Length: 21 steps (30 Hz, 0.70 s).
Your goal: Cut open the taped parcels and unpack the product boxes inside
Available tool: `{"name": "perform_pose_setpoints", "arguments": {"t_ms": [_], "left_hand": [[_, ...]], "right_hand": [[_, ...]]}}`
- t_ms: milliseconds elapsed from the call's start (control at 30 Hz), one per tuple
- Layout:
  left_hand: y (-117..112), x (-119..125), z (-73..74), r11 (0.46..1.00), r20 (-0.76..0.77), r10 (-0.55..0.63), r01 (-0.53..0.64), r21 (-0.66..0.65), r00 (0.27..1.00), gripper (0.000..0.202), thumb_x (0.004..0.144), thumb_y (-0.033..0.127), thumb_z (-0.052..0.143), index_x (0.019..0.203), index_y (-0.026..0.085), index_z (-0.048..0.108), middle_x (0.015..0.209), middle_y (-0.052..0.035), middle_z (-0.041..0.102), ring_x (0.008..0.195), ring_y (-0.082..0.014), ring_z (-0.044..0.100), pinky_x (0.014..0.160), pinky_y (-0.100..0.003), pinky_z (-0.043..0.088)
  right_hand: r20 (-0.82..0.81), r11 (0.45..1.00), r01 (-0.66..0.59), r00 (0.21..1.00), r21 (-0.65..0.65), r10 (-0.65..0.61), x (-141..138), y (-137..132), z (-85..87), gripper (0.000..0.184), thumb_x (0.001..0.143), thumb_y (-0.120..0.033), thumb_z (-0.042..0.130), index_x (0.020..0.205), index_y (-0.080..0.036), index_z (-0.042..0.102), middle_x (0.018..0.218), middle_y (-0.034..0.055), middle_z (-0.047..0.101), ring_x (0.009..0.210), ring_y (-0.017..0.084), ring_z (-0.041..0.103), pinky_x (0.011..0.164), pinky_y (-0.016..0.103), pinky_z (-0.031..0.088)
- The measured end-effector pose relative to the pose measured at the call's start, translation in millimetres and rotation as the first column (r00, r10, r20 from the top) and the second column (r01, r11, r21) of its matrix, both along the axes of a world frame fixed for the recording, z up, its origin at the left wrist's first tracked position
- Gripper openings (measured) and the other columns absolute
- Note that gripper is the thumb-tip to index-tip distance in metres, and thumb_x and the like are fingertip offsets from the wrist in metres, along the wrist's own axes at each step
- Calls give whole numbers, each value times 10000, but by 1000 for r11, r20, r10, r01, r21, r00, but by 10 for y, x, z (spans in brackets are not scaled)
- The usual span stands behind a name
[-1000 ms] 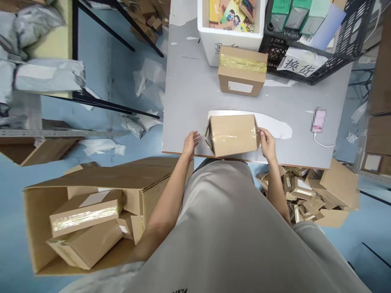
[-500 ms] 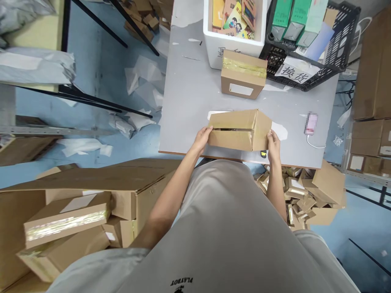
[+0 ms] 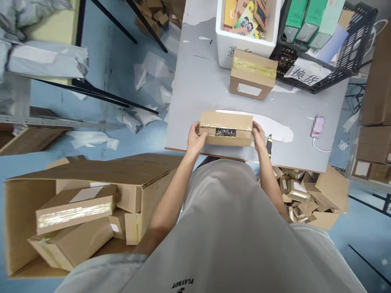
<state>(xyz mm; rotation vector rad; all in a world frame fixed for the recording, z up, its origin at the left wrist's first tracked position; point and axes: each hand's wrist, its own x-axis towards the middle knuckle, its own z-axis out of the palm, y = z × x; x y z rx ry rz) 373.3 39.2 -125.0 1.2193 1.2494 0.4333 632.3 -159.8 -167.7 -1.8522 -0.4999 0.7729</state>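
Note:
A small brown cardboard box (image 3: 226,122) with clear tape on top stands at the near edge of the grey table (image 3: 198,89). Its near side gapes a little and something dark shows inside. My left hand (image 3: 194,139) grips the box's left end, fingers curled round it. My right hand (image 3: 258,136) grips the right end the same way. A yellow and black utility knife (image 3: 269,145) lies on the table just right of my right hand.
A second taped box (image 3: 252,75) sits further back, before a white foam bin (image 3: 244,24) of colourful items and a black crate (image 3: 314,49). A phone (image 3: 318,125) lies right. A large open carton (image 3: 76,211) of boxes is on the floor left; small boxes (image 3: 305,195) are piled right.
The box has been turned over between my hands and set back down at the table edge, its opened side now facing me. My left hand went from beside it to gripping it.

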Motion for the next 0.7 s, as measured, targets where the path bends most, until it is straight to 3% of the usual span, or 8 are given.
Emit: {"name": "perform_pose_setpoints", "arguments": {"t_ms": [133, 300, 433, 500, 600, 700], "left_hand": [[-95, -82, -18, 999, 3, -20, 20, 47, 1000, 978, 752, 106, 773, 1679, 252, 498, 1790, -182, 514, 1717, -356, 451, 1434, -543, 363], [-183, -298, -6, 983, 35, -139, 133, 127, 990, 1087, 794, 206, 856, 1760, 361, 382, 1905, -115, 332, 1819, -365, 210, 1463, -585, 268], [-284, -497, -15, 982, 45, -168, 163, 98, 985, 1178, 779, 319, 929, 1791, 364, 328, 1933, -132, 253, 1820, -418, 172, 1451, -635, 261], [-343, -586, -54, 985, 30, -166, 164, 44, 986, 1248, 744, 324, 952, 1809, 336, 302, 1937, -164, 227, 1804, -447, 214, 1434, -635, 306], [-421, -686, -161, 976, -7, -206, 205, -68, 979, 1378, 696, 304, 976, 1851, 295, 223, 1934, -227, 179, 1748, -482, 346, 1394, -630, 388], [-464, -693, -287, 963, -51, -257, 251, -95, 965, 1463, 677, 294, 1010, 1873, 298, 169, 1923, -251, 180, 1736, -480, 367, 1408, -631, 356]], "right_hand": [[37, 996, -84, 996, -12, 84, 49, -167, 268, 887, 898, -737, 787, 1639, -280, 617, 1756, 167, 585, 1601, 358, 572, 1308, 605, 501], [246, 967, -224, 937, -122, 248, 112, -31, 448, 824, 976, -770, 736, 1641, -295, 631, 1731, 177, 587, 1588, 376, 571, 1267, 622, 548], [377, 897, -323, 824, -302, 424, 235, 189, 567, 931, 900, -738, 871, 1674, -295, 602, 1819, 174, 467, 1678, 436, 450, 1372, 712, 406], [393, 857, -369, 773, -360, 498, 280, 255, 664, 858, 933, -711, 855, 1647, -294, 626, 1840, 161, 449, 1693, 431, 428, 1390, 712, 374], [378, 864, -377, 786, -333, 489, 348, 311, 781, 665, 1056, -702, 692, 1552, -258, 693, 1674, 166, 656, 1568, 377, 580, 1335, 622, 468], [362, 930, -237, 872, -280, 331, 437, 411, 733, 658, 1077, -742, 609, 1443, -209, 728, 1304, 151, 837, 1235, 329, 752, 1145, 498, 600]]}}
